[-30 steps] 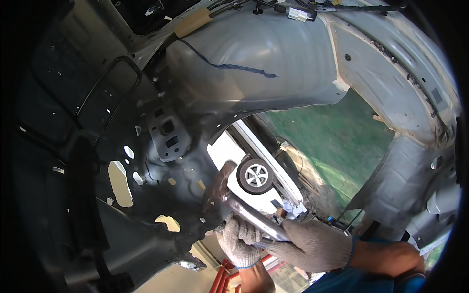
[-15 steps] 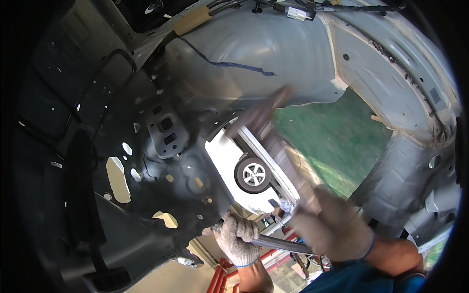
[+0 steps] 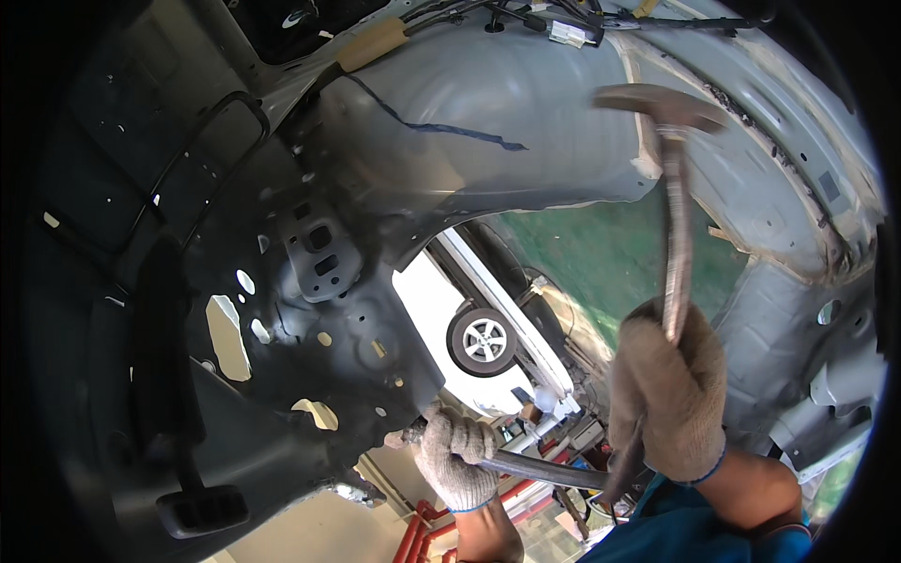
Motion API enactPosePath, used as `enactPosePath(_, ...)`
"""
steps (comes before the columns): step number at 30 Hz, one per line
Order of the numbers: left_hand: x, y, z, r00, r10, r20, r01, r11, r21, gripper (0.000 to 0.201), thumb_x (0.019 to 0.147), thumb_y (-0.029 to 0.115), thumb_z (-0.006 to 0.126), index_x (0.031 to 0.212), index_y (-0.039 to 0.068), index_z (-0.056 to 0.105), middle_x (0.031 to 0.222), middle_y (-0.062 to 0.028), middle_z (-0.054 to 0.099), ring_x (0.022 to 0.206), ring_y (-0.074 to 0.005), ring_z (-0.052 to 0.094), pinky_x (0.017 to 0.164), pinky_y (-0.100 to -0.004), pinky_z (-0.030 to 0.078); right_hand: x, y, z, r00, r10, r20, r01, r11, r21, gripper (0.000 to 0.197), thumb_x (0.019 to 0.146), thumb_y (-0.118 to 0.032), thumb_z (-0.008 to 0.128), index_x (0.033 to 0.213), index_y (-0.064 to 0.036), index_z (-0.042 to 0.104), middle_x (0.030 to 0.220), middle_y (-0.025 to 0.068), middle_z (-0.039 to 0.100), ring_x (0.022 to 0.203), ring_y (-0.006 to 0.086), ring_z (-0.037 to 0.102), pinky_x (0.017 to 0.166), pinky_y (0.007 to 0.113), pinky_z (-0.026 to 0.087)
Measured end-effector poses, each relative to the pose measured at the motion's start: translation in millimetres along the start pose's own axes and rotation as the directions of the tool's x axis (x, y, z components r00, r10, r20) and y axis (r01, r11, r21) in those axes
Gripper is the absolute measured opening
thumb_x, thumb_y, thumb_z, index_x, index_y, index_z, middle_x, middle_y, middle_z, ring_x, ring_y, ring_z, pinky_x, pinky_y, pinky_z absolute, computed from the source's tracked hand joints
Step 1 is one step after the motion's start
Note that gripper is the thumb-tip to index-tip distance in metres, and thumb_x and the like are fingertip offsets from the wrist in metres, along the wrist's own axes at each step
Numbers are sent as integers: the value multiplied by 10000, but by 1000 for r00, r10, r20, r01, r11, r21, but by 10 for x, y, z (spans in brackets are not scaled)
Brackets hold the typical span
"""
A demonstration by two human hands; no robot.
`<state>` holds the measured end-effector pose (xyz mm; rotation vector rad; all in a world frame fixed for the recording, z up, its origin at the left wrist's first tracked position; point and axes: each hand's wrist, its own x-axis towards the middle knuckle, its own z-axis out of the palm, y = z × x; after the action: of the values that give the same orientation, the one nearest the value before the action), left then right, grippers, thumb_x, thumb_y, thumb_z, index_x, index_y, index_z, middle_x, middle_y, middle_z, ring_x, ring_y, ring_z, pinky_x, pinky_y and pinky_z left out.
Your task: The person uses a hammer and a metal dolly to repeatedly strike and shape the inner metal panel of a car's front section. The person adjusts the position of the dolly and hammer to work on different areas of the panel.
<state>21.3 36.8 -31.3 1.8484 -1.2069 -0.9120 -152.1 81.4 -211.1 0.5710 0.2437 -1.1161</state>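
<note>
My right hand (image 3: 668,389), in a knitted work glove, is closed round the handle of a hammer (image 3: 675,220). The hammer stands raised, its long curved head (image 3: 660,106) up in front of the grey panel. My left hand (image 3: 457,457), gloved too, grips a dark curved metal bar (image 3: 544,469). One end of this bar lies close to the lower edge of the dark sheet-metal panel (image 3: 361,375); whether they touch I cannot tell. Its other end runs right and passes out of sight near my right hand and the hammer's lower handle.
A bare car body shell (image 3: 526,94) surrounds the hands, with a jagged cut-out showing the green floor (image 3: 610,244). A pedal (image 3: 202,511) hangs at lower left. Wires (image 3: 582,14) run along the top. Beyond are a white car (image 3: 432,333) and red pipes (image 3: 422,530).
My right hand has raised the hammer: its blurred head was lower and further left, over the opening, and is now up and to the right. My left hand and the bar have hardly moved.
</note>
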Motion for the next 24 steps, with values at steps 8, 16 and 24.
enactPosePath(8, -9, -19, 54, 999, -19, 38, 22, 997, -75, 140, 1048, 129, 601, 1167, 54, 596, 699, 4, 472, 478, -106, 398, 462, -296, 399, -104, 338, 50, 919, 77, 387, 195, 765, -614, 396, 1020, -315, 680, 1030, 60, 552, 748, 185, 622, 640, 331, 645, 618, 448, 540)
enactPosePath(16, -62, -68, 140, 912, -21, -409, 80, 988, 128, 156, 1110, 160, 463, 1044, 95, 588, 657, 38, 446, 467, -89, 387, 450, -289, 390, -95, 413, 106, 853, 291, 433, 93, 733, -674, 424, 1025, -399, 666, 1037, 13, 567, 709, 155, 650, 619, 300, 689, 569, 452, 539)
enactPosePath(24, -39, -182, 25, 999, -23, 41, 25, 999, -44, 181, 1093, 162, 521, 1206, 45, 603, 673, 34, 442, 474, -91, 386, 466, -296, 404, -99, 486, -332, 977, -161, 142, 214, 794, -569, 408, 1015, -364, 683, 1040, 9, 519, 696, 189, 648, 639, 405, 705, 575, 488, 544)
